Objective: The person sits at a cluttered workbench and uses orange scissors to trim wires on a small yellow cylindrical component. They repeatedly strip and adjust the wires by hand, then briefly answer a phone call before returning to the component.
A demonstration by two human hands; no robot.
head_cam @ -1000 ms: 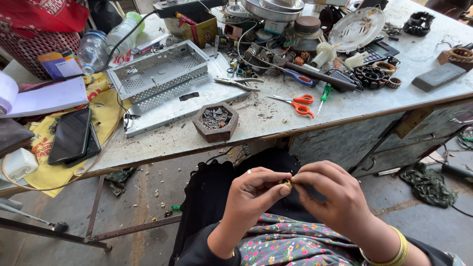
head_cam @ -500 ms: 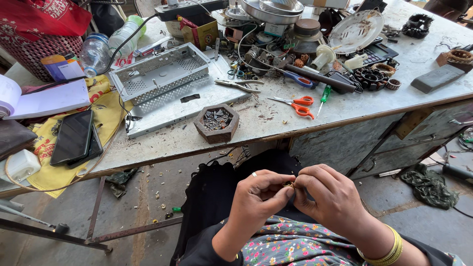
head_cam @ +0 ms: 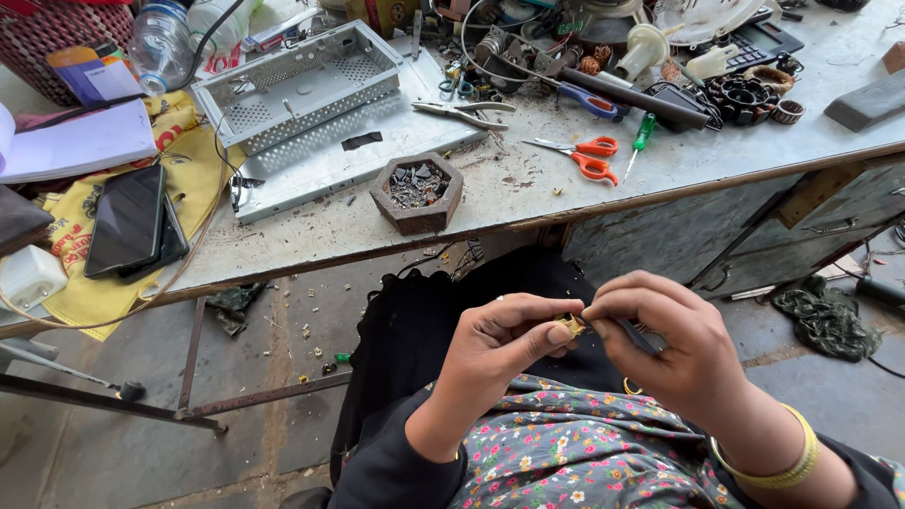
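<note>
Both hands are raised over the lap, below the near edge of the long grey metal workbench (head_cam: 566,188). The left hand (head_cam: 495,344) is curled, its thumb and forefinger pinched shut on a small yellowish metal part (head_cam: 570,325). The right hand (head_cam: 665,335) arches in from the other side, fingers bent and closed around a thin dark tool (head_cam: 636,336) whose tip meets the part. The part sits right between the two sets of fingertips, touching both hands, in front of the workbench and well below its top. A gold bangle (head_cam: 773,467) circles the right wrist.

On the workbench, nearest the hands, stands a brown hexagonal wooden dish (head_cam: 417,193) of small dark pieces. Orange-handled scissors (head_cam: 584,155) lie to its right, a perforated grey metal casing (head_cam: 302,85) behind and left of it, and a black phone (head_cam: 127,219) on yellow cloth far to its left.
</note>
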